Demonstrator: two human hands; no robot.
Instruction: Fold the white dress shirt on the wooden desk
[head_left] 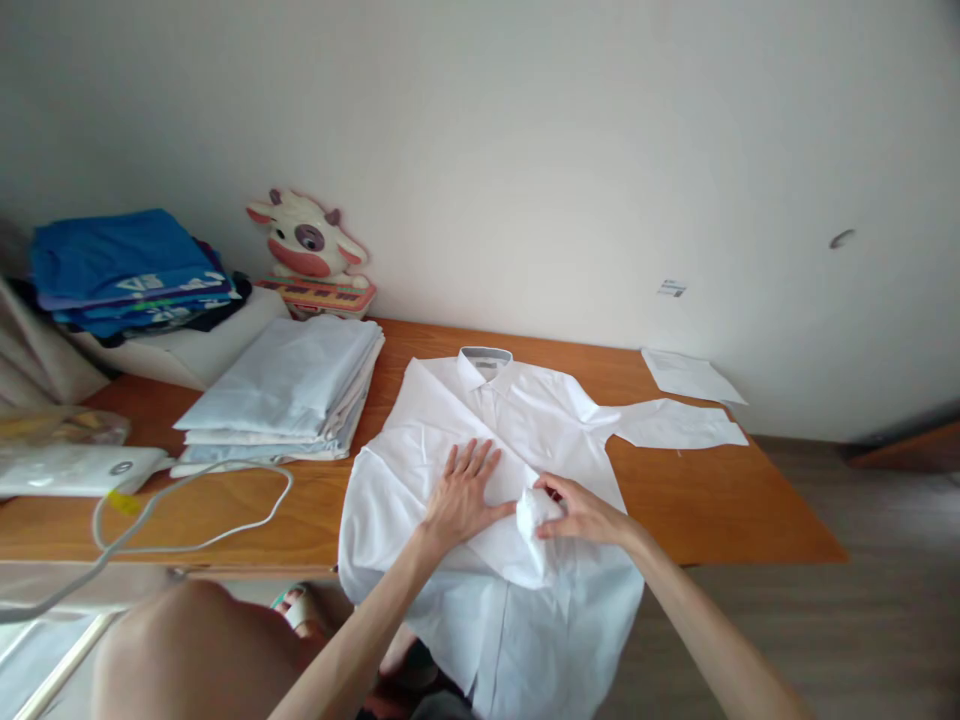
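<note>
A white button-up shirt point(540, 400) lies front up on the wooden table, its collar point(486, 366) toward the wall and its lower part hanging over the front edge. One sleeve point(682, 424) stretches out to the right. The other sleeve crosses the shirt's front diagonally, and its cuff end point(531, 512) stands up in a rounded bunch. My right hand point(577, 512) grips this cuff end between thumb and fingers. Flat on the folded-over sleeve, my left hand point(463, 495) rests with fingers spread, its thumb reaching toward the cuff.
Left of the shirt is a stack of folded light fabric point(281, 385). Behind it stand a cow-shaped toy keyboard point(311, 250) and a pile of blue clothes point(127, 265). A white cable point(225, 545) loops over the table's left front. White paper point(690, 375) lies by the wall.
</note>
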